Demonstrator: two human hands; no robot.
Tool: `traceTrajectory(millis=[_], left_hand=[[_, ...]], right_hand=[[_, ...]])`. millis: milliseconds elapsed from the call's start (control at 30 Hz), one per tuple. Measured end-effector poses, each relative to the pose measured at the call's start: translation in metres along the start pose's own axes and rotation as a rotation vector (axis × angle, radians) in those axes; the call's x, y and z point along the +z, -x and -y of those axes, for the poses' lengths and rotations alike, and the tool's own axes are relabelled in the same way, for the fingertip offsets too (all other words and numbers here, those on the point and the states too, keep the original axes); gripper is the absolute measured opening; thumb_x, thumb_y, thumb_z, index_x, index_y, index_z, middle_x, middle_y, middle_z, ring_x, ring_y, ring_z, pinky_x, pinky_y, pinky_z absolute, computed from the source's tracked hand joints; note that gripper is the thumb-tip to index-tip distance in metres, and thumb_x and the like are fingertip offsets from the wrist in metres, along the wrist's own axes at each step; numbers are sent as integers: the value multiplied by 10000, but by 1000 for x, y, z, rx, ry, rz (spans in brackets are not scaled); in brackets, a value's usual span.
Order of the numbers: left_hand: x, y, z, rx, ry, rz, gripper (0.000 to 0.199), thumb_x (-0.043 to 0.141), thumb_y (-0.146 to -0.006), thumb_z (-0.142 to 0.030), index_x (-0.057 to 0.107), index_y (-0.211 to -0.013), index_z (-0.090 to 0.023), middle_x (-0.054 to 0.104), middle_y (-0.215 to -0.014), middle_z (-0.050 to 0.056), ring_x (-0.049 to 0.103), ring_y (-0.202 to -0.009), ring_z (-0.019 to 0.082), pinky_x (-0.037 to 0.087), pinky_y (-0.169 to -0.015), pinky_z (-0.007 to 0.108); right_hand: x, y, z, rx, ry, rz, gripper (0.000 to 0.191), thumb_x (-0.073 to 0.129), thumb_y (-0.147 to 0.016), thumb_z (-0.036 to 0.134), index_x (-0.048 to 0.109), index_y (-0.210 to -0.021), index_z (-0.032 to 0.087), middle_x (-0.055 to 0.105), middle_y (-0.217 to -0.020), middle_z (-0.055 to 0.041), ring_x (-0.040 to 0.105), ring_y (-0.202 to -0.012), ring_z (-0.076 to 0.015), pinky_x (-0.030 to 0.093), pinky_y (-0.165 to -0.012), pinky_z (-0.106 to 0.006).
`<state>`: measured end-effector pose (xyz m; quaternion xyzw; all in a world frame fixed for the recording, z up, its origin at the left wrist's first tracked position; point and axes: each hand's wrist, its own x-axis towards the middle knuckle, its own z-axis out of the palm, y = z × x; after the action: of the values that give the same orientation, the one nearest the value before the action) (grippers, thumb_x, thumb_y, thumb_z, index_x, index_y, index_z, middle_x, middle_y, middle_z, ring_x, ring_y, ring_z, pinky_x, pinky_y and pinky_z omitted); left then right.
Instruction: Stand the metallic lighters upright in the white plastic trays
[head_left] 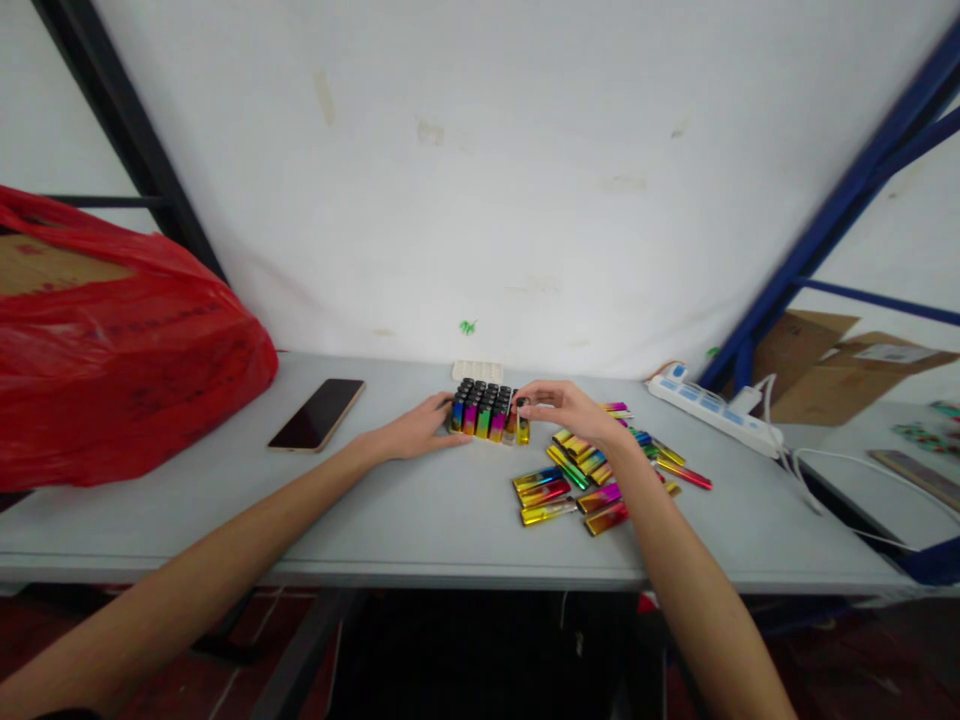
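Several upright lighters (484, 415) with black tops and shiny coloured bodies stand in tight rows in a pale tray (484, 441). My left hand (420, 428) grips the tray's left end, fingers behind and thumb along the front. At the other end my right hand (566, 408) pinches a yellow lighter (523, 430), held upright beside the rows. Whether it touches the tray, I cannot tell. Under and around my right forearm lie loose lighters (547, 512) in gold, red, blue and purple, flat on the table.
A dark-screened phone (318, 414) lies to the left, near a bulging red plastic bag (135, 360). Behind the lighters is a white empty tray (478, 371) against the wall. A white power strip (712, 410) with cables and a cardboard box (832, 365) are on the right.
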<state>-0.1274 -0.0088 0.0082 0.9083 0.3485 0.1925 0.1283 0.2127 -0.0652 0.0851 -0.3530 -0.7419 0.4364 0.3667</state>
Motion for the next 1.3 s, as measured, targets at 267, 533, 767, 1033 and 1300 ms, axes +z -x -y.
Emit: traceTrajectory(millis=[267, 533, 767, 1033, 1300], left_hand=[[0, -1, 0, 41, -4, -22, 866, 559, -1058, -884, 625, -1606, -218, 629, -1668, 166, 588, -1555, 389, 437, -1363, 500], [0, 1, -2, 23, 11, -27, 852, 571, -1047, -893, 664, -1546, -208, 652, -1619, 184, 609, -1526, 405, 450, -1350, 527], [-2, 0, -2, 8, 18, -12, 861, 581, -1033, -904, 677, -1522, -203, 644, -1628, 189, 601, -1531, 412, 446, -1357, 536], [-1, 0, -1, 31, 14, -15, 823, 583, -1056, -876, 665, -1543, -218, 632, -1658, 172, 581, -1551, 396, 429, -1369, 520], [-2, 0, -3, 4, 6, -9, 856, 570, -1044, -899, 675, -1521, -195, 645, -1624, 190, 602, -1530, 403, 443, -1357, 514]], right_hand=[[13, 0, 8, 47, -229, -45, 615, 832, -899, 813, 719, -1084, 237, 731, -832, 2, 653, -687, -165, 569, -692, -320], [27, -4, 4, -6, 108, -135, 661, 650, -961, 913, 646, -1011, 254, 399, -622, 95, 347, -563, -130, 292, -527, -266], [43, -13, -9, -36, 396, -340, 738, 494, -1014, 876, 409, -614, 261, 369, -588, 39, 353, -603, -137, 278, -598, -315], [44, -16, -12, -42, 443, -401, 543, 534, -988, 651, 393, -625, 274, 357, -580, 44, 356, -599, -145, 274, -619, -320], [41, -12, -5, -65, 425, -392, 604, 544, -997, 704, 336, -627, 273, 327, -603, 44, 320, -619, -137, 249, -622, -322]])
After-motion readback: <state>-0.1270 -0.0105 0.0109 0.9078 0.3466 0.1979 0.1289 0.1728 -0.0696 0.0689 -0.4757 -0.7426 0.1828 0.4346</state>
